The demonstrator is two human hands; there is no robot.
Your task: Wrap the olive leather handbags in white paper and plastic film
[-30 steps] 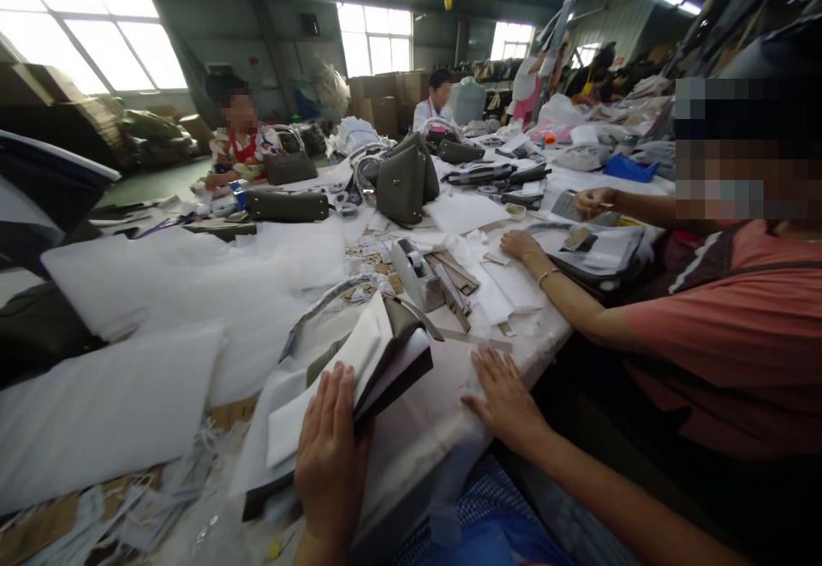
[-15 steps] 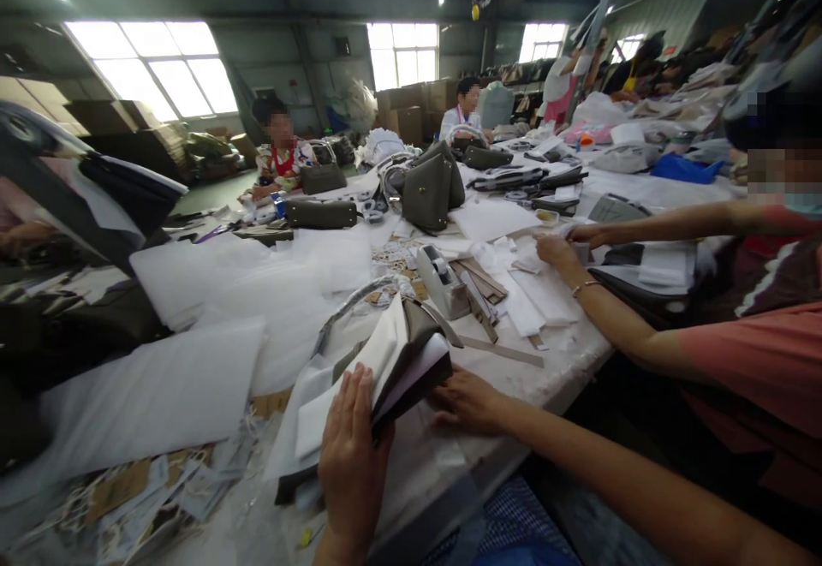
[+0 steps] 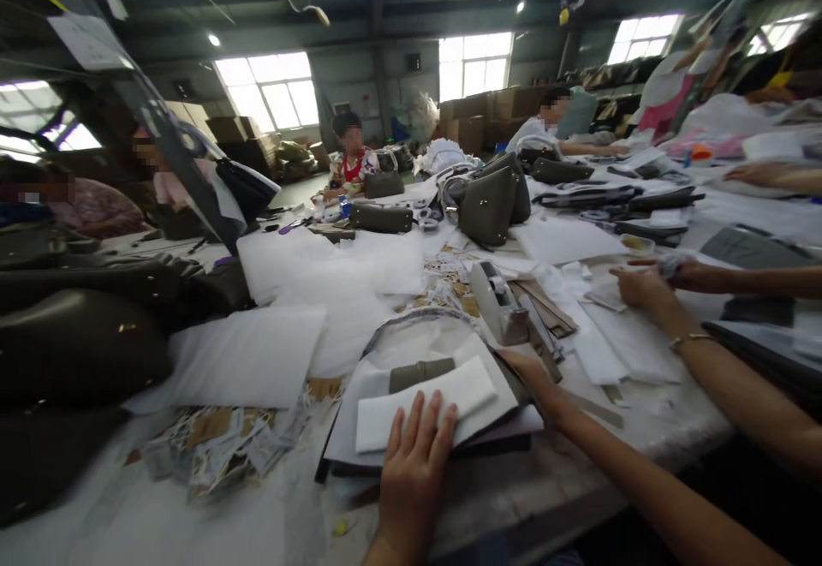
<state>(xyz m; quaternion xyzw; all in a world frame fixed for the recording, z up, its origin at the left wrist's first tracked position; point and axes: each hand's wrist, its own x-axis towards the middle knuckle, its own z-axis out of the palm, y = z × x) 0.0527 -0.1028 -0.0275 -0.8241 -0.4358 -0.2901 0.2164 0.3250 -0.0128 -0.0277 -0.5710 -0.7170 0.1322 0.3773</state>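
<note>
A grey handbag (image 3: 378,455) lies on its side in front of me, its wrapped handle (image 3: 417,319) arching away across the table. On top of it is a folded strip of white foam (image 3: 378,425), beside a small rolled olive piece (image 3: 411,375). My left hand (image 3: 417,455) rests flat on the foam, fingers stretched out. At the bag's right side is my right hand (image 3: 536,382), touching its edge; its fingers are mostly hidden there.
A tape dispenser (image 3: 501,305) stands behind the bag, near cardboard strips (image 3: 545,313). White foam sheets (image 3: 250,360) and a pile of tags (image 3: 224,446) lie left, with dark bags (image 3: 77,352) beyond. A co-worker's hands (image 3: 648,288) work at right; finished-looking handbags (image 3: 488,206) stand farther back.
The bag has gone from tilted up to lying flatter, and the foam strip now lies across it under my left hand. My view has swung left.
</note>
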